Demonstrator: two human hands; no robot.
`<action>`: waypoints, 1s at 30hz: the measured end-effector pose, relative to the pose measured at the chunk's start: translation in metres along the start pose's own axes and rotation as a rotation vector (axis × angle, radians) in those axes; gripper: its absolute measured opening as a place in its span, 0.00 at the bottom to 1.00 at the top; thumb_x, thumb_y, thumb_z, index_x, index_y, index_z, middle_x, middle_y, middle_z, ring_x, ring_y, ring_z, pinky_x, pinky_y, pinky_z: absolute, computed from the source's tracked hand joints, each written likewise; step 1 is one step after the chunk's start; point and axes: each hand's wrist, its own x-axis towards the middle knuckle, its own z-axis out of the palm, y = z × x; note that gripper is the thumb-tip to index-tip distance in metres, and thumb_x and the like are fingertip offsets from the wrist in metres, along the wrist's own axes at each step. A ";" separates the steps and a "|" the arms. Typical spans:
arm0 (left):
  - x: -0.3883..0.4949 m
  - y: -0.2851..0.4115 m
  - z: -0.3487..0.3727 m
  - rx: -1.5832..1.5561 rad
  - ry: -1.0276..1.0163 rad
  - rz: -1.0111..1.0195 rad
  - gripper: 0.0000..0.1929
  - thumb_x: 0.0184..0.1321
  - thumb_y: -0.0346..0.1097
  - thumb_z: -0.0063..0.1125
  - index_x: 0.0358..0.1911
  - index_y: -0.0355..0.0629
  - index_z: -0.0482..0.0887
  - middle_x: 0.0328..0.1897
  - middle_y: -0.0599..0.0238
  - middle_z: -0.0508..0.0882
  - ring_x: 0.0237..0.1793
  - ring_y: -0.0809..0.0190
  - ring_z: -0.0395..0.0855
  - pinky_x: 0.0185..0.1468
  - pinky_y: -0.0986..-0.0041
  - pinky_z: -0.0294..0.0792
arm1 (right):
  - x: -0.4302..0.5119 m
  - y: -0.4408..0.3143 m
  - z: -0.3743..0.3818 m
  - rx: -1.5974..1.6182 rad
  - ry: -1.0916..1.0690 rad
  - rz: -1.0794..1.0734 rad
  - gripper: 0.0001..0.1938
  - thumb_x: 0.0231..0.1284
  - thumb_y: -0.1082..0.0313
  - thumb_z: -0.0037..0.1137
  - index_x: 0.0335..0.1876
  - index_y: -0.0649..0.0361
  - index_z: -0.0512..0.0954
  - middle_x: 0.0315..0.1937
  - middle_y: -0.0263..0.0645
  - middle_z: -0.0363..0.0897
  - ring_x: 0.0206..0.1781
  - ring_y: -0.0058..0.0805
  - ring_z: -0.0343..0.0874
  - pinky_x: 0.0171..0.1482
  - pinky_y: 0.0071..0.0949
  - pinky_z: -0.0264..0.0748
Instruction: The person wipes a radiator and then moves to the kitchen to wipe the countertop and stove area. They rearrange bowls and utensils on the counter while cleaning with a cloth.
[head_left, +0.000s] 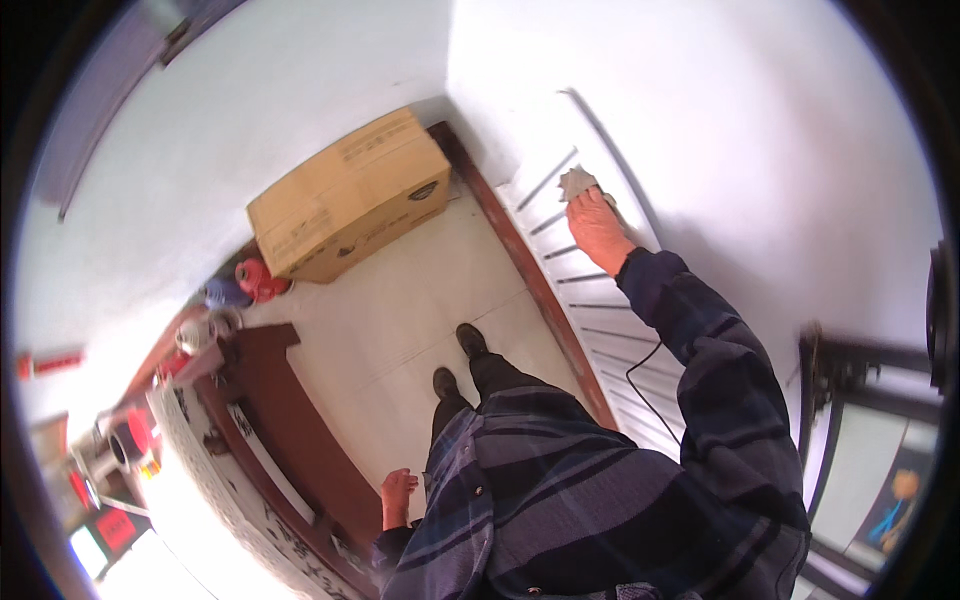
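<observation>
My right hand (598, 232) is pressed over a grey-brown cloth (576, 184) against the top of a white radiator (592, 300) with dark gaps between its ribs. Part of the cloth sticks out past my fingertips; the rest is hidden under the palm. From near my right sleeve a thin black cable (631, 375) hangs in front of the ribs. My left hand (397, 491) hangs low by my side, its fingers loosely bent, and no object shows in it.
A large cardboard box (352, 195) stands on the pale floor by the far wall. Red and blue vacuum flasks (259, 279) are beside it. Brown wooden furniture (292, 420) with a white cover (217, 480) runs along my left. At right is a dark-framed rack (821, 375).
</observation>
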 end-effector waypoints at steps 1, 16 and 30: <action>0.006 0.002 -0.009 0.137 -0.064 0.107 0.13 0.72 0.40 0.55 0.46 0.37 0.85 0.33 0.61 0.88 0.32 0.63 0.85 0.36 0.72 0.76 | -0.017 -0.006 -0.002 -0.020 0.009 0.054 0.17 0.62 0.65 0.50 0.51 0.66 0.83 0.51 0.48 0.82 0.64 0.44 0.75 0.77 0.47 0.56; 0.015 0.023 -0.127 0.808 -0.313 0.286 0.10 0.68 0.38 0.56 0.43 0.39 0.85 0.32 0.62 0.87 0.31 0.64 0.85 0.36 0.73 0.75 | -0.316 -0.095 -0.005 0.301 0.259 0.296 0.11 0.57 0.68 0.52 0.41 0.65 0.81 0.46 0.45 0.81 0.57 0.43 0.76 0.71 0.38 0.68; -0.006 0.058 0.018 0.639 -0.323 0.169 0.14 0.72 0.39 0.54 0.49 0.36 0.84 0.35 0.58 0.89 0.33 0.62 0.87 0.38 0.71 0.77 | -0.598 -0.182 0.005 0.380 0.118 0.536 0.13 0.60 0.69 0.55 0.50 0.58 0.80 0.52 0.39 0.81 0.64 0.38 0.75 0.74 0.38 0.66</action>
